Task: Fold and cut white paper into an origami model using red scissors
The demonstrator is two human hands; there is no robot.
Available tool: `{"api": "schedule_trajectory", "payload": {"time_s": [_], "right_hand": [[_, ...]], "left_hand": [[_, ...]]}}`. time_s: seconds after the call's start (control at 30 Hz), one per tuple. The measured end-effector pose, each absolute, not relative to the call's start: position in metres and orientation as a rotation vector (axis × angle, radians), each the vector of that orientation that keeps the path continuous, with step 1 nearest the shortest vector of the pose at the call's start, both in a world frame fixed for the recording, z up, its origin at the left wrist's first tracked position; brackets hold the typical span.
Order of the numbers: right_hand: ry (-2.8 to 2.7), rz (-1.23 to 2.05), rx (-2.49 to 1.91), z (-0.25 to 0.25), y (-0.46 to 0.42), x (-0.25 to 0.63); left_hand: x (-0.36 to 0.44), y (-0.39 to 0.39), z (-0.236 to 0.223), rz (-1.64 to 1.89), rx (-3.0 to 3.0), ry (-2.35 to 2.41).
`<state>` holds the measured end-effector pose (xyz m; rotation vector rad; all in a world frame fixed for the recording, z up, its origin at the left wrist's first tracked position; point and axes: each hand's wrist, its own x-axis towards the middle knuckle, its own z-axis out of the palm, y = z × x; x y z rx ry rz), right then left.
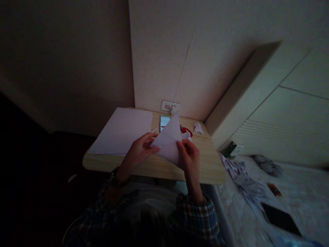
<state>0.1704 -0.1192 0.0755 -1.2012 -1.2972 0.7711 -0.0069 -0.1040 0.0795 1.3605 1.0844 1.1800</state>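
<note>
While a pale wall (159,61) rises across the back, a bed with a light quilted surface (305,199) spreads along the right, and next to it stands a wood-grain table (208,168) with rounded corners, set against the wall. On the table's left part lies a stack of large white sheets (123,130), its lower edge near the table's front. A heap of crumpled or folded papers (241,176) rests on the bed close to the table, with a dark flat tablet-like object (280,218) nearer the front. Above the middle of the table, a folded white paper (168,139) is held up at a slant, one pointed corner toward the wall. The left hand (140,151) pinches its left corner, thumb in front, the other fingers loosely curled; the right hand (190,156) grips its right edge, thumb pressed on the near face and fingers bent in behind. Beyond the paper, partly hidden by it, lies a phone (165,120) with a lit screen; red-handled scissors (186,131) show just beside the paper's right edge. A wall socket (170,106) sits low over the table, and a small folded paper piece (198,128) lies near the back right corner.
</note>
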Motion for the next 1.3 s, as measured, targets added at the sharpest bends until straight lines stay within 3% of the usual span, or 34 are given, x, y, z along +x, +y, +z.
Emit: {"api": "schedule_trajectory", "payload": {"time_s": [0.2, 0.67, 1.0, 1.3], "right_hand": [[-1.339, 0.698, -1.22, 0.075, -0.12, 0.173], [-1.408, 0.877, -0.977, 0.073, -0.118, 0.18], [-1.693, 0.051, -1.138, 0.078, -0.117, 0.183], [-1.652, -0.088, -1.199, 0.088, -0.115, 0.188]], "left_hand": [[-0.01, -0.104, 0.083, 1.253, 1.36, 1.153], [-0.012, -0.105, 0.084, 1.312, 1.415, 1.153], [-0.01, -0.104, 0.079, 1.176, 1.541, 1.098], [-0.013, -0.1, 0.072, 1.11, 1.54, 0.935]]}}
